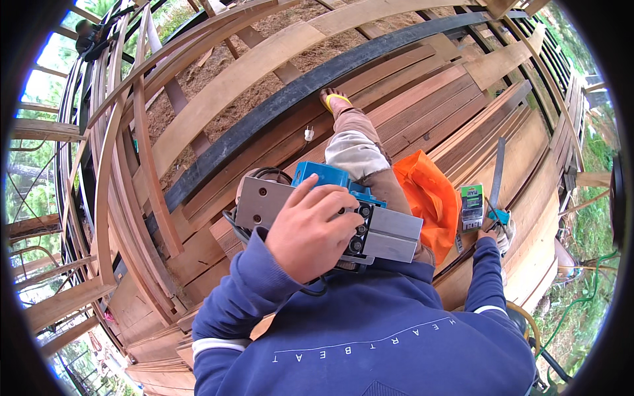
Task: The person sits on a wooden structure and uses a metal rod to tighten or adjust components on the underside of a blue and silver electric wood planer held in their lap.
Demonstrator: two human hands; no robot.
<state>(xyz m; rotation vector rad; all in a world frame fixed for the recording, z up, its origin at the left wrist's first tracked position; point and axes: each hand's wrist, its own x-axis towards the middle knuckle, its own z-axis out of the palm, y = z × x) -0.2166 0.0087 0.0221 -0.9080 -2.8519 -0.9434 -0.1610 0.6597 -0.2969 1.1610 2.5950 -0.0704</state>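
Observation:
An electric planer [393, 232], blue with flat grey metal soles, lies upside down across my lap. My left hand [317, 228] is closed over its middle, fingers curved across the body beside the black bolted cutter part. A dark cord loops out behind the planer. Off to the right, my right hand [489, 235] reaches down to the boards, next to a small teal object [500, 216] and a pale cloth. Its fingers are mostly hidden. Beside it stand a green and clear package [471, 208] and a long grey metal strip [498, 171].
Orange fabric [426, 198] lies against my leg. A white plug [308, 134] rests on the reddish planks [422, 109]. Beyond, a black beam [264, 119] and wooden framing cross above brown ground. A green hose or cord [584, 299] runs at the right; another person [92, 39] is far left.

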